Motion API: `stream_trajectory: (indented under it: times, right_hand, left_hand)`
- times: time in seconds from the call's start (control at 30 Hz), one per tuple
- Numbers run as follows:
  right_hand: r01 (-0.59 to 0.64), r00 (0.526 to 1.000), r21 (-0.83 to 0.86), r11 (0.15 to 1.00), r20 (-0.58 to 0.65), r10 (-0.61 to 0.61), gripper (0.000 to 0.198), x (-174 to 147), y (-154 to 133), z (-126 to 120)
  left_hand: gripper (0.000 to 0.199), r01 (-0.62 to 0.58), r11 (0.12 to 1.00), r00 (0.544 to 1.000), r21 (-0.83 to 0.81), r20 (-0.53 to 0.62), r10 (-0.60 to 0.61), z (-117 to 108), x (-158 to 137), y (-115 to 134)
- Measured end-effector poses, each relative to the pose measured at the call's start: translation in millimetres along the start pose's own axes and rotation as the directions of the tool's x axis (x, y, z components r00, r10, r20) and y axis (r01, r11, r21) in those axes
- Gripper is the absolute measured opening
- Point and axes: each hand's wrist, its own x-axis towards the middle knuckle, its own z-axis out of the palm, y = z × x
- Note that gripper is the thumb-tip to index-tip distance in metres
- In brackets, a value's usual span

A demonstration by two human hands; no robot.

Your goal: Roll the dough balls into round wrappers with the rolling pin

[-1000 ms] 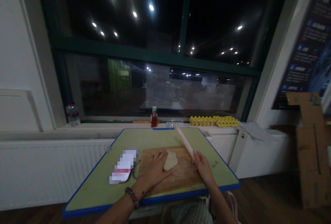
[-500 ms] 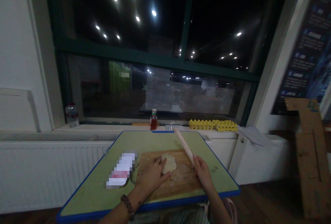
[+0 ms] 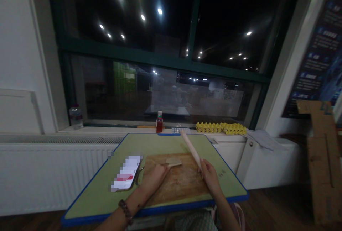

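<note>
My left hand (image 3: 158, 173), with a beaded bracelet at the wrist, is closed on the near side of a pale piece of dough (image 3: 175, 162). The dough looks thin and seems lifted or folded at the far part of a wooden cutting board (image 3: 184, 184). My fingertips are partly hidden behind the hand. Over the board's right edge, my right hand (image 3: 210, 174) grips the near end of a long, light rolling pin (image 3: 191, 148), which slants away to the far left, off the dough.
A phone (image 3: 127, 174), partly pixelated, lies left of the board on the green table (image 3: 93, 200) with blue edges. On the windowsill stand a red-brown bottle (image 3: 159, 123), a clear bottle (image 3: 76, 118) and yellow egg trays (image 3: 221, 128). Cardboard (image 3: 324, 167) leans at the right.
My left hand was spread on the flat, round dough; now its fingers are closed on the dough, raising or folding it. My right hand keeps the rolling pin nearly in place.
</note>
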Motion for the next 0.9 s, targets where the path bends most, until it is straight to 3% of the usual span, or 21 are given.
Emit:
stream_trajectory:
  times: [0.07,0.1,0.2,0.27,0.33,0.47,0.6,0.67,0.73,0.8,0.9]
  right_hand:
    - [0.007,1.0,-0.012,1.0,0.007,-0.007,0.055,0,-1,0]
    - [0.009,1.0,-0.016,1.0,0.008,-0.008,0.055,0,-2,0]
    - [0.005,1.0,-0.019,1.0,0.007,-0.005,0.057,-1,-5,1]
    - [0.008,1.0,-0.037,0.999,-0.003,-0.008,0.059,-2,-7,1]
    - [0.019,1.0,-0.061,0.998,-0.013,-0.02,0.06,-3,-8,1]
    - [0.021,0.999,-0.082,0.996,-0.024,-0.023,0.058,-3,-5,1]
    - [0.04,0.999,-0.102,0.994,-0.005,-0.041,0.052,-2,-4,1]
    - [0.083,0.997,-0.129,0.988,0.015,-0.081,0.05,-3,-5,1]
    - [0.103,0.995,-0.175,0.979,0.033,-0.099,0.049,-4,-7,1]
    - [0.101,0.995,-0.237,0.966,0.047,-0.093,0.048,-6,-8,1]
    - [0.099,0.994,-0.342,0.934,0.066,-0.082,0.043,-8,-9,2]
  left_hand:
    - [0.036,0.009,0.964,0.995,-0.264,-0.092,-0.035,-3,2,-5]
    - [0.036,0.013,0.9,0.989,-0.436,-0.128,-0.076,-3,2,-8]
    - [0.032,0.04,0.54,0.968,-0.841,-0.101,-0.229,4,3,-16]
    - [0.024,0.06,0.338,0.959,-0.939,-0.04,-0.281,11,1,-18]
    - [0.018,0.068,0.236,0.946,-0.969,-0.013,-0.325,17,-4,-18]
    - [0.018,0.092,0.172,0.91,-0.981,0.012,-0.415,31,-16,-16]
    - [0.065,0.171,0.116,0.937,-0.978,0.125,-0.326,49,-35,-17]
    - [0.082,0.233,0.19,0.962,-0.954,0.196,-0.192,55,-46,-17]
    - [0.092,0.289,0.263,0.957,-0.921,0.286,-0.053,56,-55,-15]
    - [0.097,0.304,0.286,0.947,-0.909,0.32,0.01,49,-59,-13]
    - [0.088,0.176,0.349,0.984,-0.921,0.168,-0.054,30,-57,-10]
